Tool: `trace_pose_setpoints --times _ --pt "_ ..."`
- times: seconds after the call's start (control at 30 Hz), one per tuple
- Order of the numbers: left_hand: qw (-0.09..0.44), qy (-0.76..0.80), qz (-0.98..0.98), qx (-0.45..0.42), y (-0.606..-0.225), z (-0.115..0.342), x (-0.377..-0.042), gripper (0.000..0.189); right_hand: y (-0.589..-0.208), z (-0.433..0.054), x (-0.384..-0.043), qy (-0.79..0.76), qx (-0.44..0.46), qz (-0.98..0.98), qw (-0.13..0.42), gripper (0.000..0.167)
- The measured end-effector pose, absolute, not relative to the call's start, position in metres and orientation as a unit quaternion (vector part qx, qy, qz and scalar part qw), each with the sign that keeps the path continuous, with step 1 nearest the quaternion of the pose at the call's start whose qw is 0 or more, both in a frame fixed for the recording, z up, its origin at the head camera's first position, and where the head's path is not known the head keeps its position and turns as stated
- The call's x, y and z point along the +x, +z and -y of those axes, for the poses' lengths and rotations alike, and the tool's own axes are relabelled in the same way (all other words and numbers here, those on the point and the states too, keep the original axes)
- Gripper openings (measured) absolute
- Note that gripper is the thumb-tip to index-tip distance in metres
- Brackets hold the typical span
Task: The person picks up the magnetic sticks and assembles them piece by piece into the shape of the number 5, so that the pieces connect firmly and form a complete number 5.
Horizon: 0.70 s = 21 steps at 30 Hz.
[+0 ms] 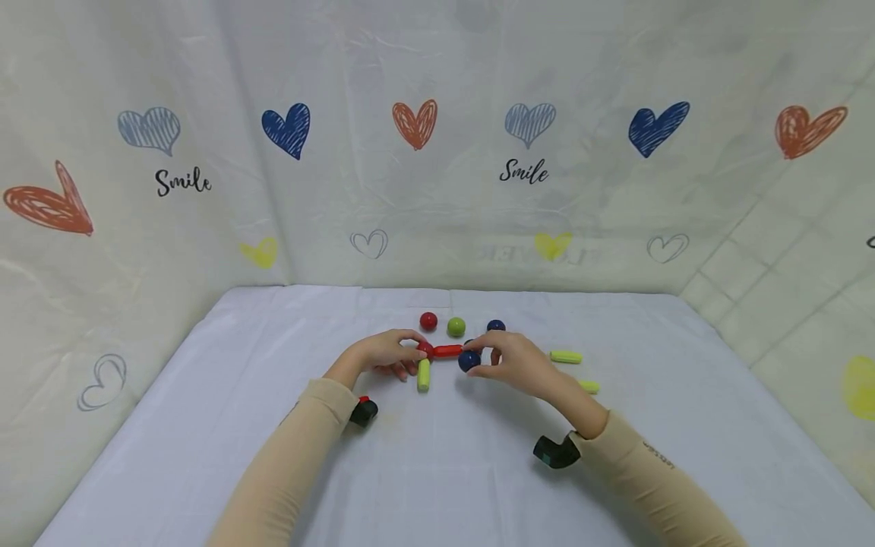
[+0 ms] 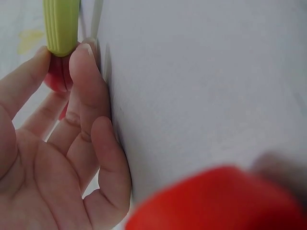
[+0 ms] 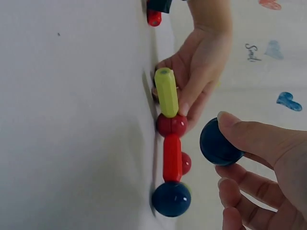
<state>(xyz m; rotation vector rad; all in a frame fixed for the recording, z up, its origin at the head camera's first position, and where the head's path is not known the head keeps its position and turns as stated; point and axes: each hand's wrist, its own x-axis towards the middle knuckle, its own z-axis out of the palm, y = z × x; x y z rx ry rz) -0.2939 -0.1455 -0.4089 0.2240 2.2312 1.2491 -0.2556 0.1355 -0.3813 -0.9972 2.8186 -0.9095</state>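
My left hand (image 1: 393, 353) pinches a red ball (image 3: 171, 124) between thumb and fingers at the table surface. From that ball a yellow-green rod (image 1: 424, 375) sticks out toward me, and a red rod (image 1: 448, 350) runs to the right. At the red rod's far end sits a blue ball (image 3: 171, 199), mostly hidden in the head view. My right hand (image 1: 509, 361) holds another blue ball (image 3: 217, 143) between thumb and fingertips, raised off the table and apart from the joined pieces. In the left wrist view, the yellow-green rod (image 2: 61, 28) meets the red ball.
Behind the hands are a loose red ball (image 1: 428, 321), a green ball (image 1: 456, 327) and a blue ball (image 1: 496, 326). Two yellow-green rods, one farther back (image 1: 566, 356), lie right of my right hand. A blurred red object (image 2: 216, 203) is close to my left wrist camera.
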Motion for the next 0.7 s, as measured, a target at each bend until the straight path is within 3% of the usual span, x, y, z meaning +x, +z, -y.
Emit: trace_pose_setpoints --times 0.37,0.7 --pt "0.280 0.463 -0.837 0.088 -0.407 0.145 -0.293 0.036 -0.389 -0.115 -0.250 -0.305 -0.366 -0.879 0.025 0.038" --pt "0.285 0.465 -0.833 0.087 -0.405 0.146 -0.292 0.038 -0.393 -0.099 -0.247 -0.272 -0.384 -0.878 0.089 0.038"
